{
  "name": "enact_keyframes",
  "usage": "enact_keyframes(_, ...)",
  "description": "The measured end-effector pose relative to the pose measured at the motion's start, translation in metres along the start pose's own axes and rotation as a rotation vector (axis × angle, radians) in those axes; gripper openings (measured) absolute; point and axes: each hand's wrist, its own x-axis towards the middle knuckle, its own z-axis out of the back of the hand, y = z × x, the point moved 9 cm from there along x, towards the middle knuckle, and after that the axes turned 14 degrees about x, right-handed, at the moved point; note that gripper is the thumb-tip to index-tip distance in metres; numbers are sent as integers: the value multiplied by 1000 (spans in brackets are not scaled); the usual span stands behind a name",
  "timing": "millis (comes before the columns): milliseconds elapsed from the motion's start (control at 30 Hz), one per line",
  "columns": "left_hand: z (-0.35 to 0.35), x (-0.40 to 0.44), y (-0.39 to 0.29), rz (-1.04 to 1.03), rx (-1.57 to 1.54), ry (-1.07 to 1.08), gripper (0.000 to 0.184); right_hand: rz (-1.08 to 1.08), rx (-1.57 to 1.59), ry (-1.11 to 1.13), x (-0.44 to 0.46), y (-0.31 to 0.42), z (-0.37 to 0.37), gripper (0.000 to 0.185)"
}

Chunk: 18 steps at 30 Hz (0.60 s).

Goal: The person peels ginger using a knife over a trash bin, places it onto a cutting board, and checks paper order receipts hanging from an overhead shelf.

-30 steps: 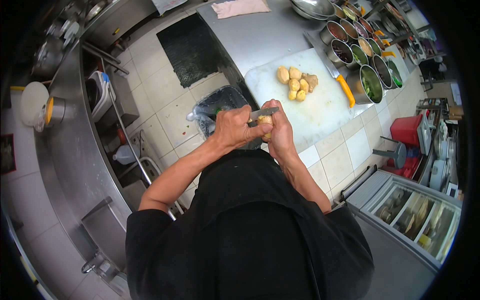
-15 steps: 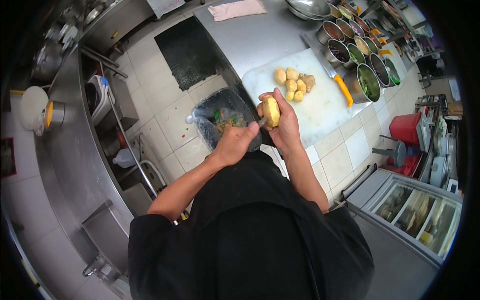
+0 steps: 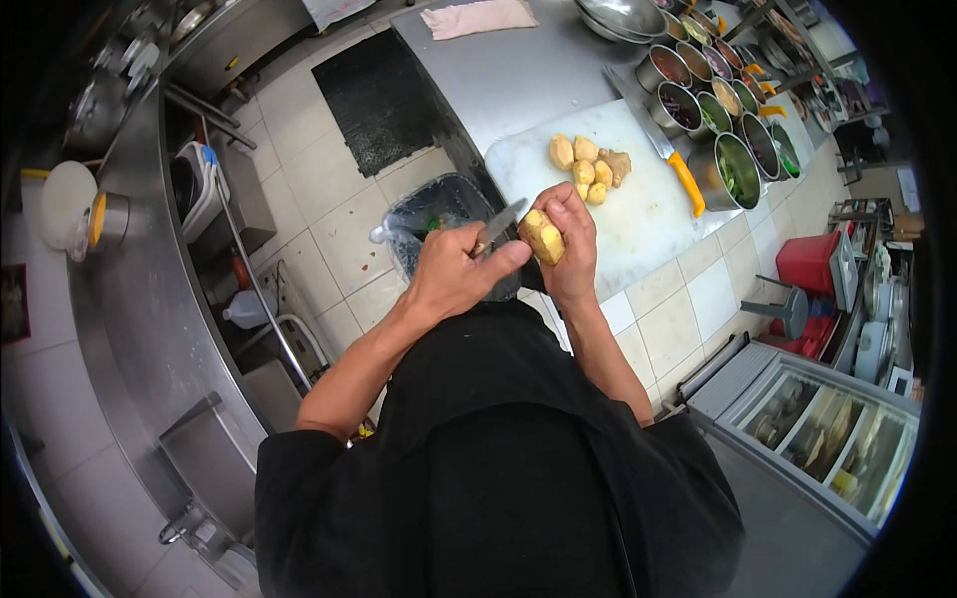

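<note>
In my right hand [image 3: 572,239] is a partly peeled piece of ginger [image 3: 543,237], yellow flesh showing beside patches of brown skin. My left hand [image 3: 454,269] grips a small knife [image 3: 504,219], its blade pointing up and right, close to the ginger. Both hands are over the near edge of the white cutting board [image 3: 638,244] and a lined waste bin [image 3: 399,224] holding scraps. Several peeled ginger pieces [image 3: 584,171] lie on the board beside a knobbly brown piece [image 3: 618,164]. A large knife with an orange handle [image 3: 686,184] rests along the board's right side.
Metal containers of ingredients [image 3: 723,164] stand right of the board, with metal bowls [image 3: 620,18] and a pink cloth [image 3: 478,18] at the far side. A steel counter [image 3: 150,299] runs along the left. A glass-topped chest [image 3: 817,429] is at lower right.
My left hand has raised the knife, and its blade now shows clearly above the bin. The ginger has turned in my right hand, showing more brown skin.
</note>
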Motion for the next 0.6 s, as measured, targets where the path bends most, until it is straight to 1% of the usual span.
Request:
enact_keyframes(33, 5, 2, -8, -36, 87, -19, 66, 24, -35, 6, 0, 2, -1, 14)
enact_keyframes(133, 20, 6, -37, -173, 314, -171, 67, 62, -129, 19, -5, 8, -5, 12)
enact_keyframes(333, 22, 11, -48, -277, 427, -328, 74, 200, -225, 11, -11, 26, -15, 9)
enact_keyframes(433, 20, 10, -46, -308, 428, -380, 75, 210, -242, -1, -12, 26, -12, 8)
enact_keyframes(600, 7, 11, -37, -321, 390, -282, 71, 253, -281, 10, -13, 26, -11, 9)
